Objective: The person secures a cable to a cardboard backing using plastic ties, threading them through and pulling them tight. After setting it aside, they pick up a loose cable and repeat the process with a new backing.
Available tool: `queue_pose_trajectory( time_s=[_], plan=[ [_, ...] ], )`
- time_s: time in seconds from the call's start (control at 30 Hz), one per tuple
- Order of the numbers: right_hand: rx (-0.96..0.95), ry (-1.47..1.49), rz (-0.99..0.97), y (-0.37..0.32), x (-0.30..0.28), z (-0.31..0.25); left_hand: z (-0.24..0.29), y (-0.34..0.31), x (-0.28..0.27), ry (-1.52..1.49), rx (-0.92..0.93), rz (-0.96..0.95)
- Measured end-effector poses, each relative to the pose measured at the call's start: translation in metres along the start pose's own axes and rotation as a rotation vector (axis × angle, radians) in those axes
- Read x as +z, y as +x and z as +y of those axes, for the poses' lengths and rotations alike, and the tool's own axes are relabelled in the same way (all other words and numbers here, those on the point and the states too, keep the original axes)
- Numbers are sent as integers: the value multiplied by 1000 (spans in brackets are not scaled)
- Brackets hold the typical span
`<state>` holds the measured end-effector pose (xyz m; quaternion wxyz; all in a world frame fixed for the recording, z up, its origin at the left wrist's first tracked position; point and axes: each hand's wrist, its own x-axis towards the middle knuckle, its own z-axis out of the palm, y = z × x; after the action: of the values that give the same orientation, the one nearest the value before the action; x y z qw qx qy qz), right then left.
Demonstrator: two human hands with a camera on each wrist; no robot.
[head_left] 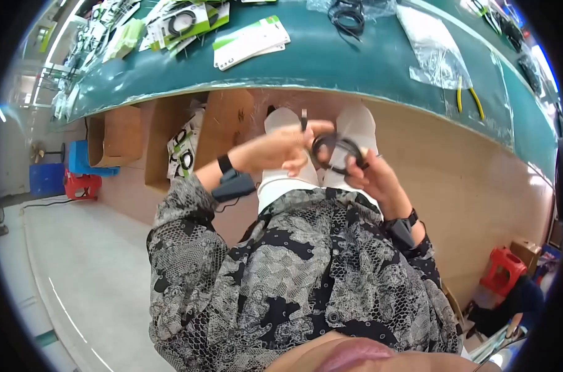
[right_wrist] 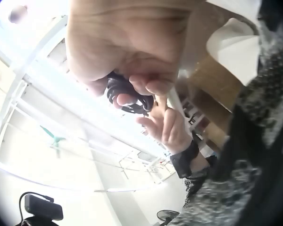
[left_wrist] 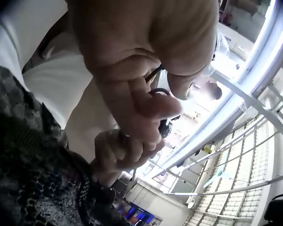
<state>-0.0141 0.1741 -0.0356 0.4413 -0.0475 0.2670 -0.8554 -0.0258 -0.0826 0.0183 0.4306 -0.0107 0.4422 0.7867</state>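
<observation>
A coiled black cable (head_left: 338, 152) is held in front of the lap, below the table edge. My right hand (head_left: 377, 180) grips the coil at its right side, and in the right wrist view the fingers curl round the bundled loops (right_wrist: 120, 92). On the other side, my left hand (head_left: 275, 149) pinches the cable near its end, with a small plug (head_left: 304, 118) sticking up past the fingers. In the left wrist view a strand of the cable (left_wrist: 155, 73) runs between curled fingers of the left hand (left_wrist: 141, 80).
On the green table (head_left: 356, 74) lie white-green packaging cards (head_left: 250, 43), packaged cables (head_left: 181, 23), a loose black cable coil (head_left: 347, 20), a plastic bag (head_left: 430, 46) and yellow-handled pliers (head_left: 470, 99). Under the table, a cardboard box (head_left: 222, 124) holds packaged cables. Red stools (head_left: 503, 270) stand farther off.
</observation>
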Motion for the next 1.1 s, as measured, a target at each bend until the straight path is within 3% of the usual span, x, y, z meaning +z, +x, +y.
queue_pose_trajectory(
  time_s=[0.07, 0.13, 0.2, 0.23, 0.3, 0.4, 0.47, 0.67, 0.83, 0.93, 0.97, 1.03, 1.07, 1.1],
  plan=[
    [-116, -47, -16, 7, 15, -25, 40, 1, -25, 288, 82, 136],
    [-356, -106, -23, 17, 24, -47, 76, 16, -85, 800, 299, 485],
    [-380, -108, -10, 22, 23, -53, 99, 19, -164, 1781, 683, 990],
    [-396, -106, 18, 22, 20, -54, 99, 14, -170, 1791, 688, 980],
    [-446, -92, 76, 20, 14, -59, 97, 15, -169, 2011, 294, 1262],
    [-411, 31, -58, 13, -3, -59, 68, 23, -188, 2048, 424, 1237],
    [-442, 67, -41, 12, -10, -58, 49, 25, -181, 2054, 478, 1235],
    [-400, 212, -83, 29, -23, -39, 1, 29, -104, 2128, 708, 830],
    [-472, 220, -129, 69, -22, -35, -2, 53, -73, 2089, 807, 750],
    [-392, -109, 261, 83, -16, -41, -10, 46, -49, 1817, 1024, 866],
    [-390, -111, 262, 83, -15, -43, -19, 41, -43, 1814, 1025, 868],
    [-374, -148, 279, 82, -15, -47, -38, 33, -34, 1251, 277, 716],
    [-364, -166, 286, 81, -15, -48, -47, 40, -38, 1244, 277, 723],
    [-355, -167, 284, 82, -18, -48, -60, 51, -47, 645, 243, 584]
  ],
)
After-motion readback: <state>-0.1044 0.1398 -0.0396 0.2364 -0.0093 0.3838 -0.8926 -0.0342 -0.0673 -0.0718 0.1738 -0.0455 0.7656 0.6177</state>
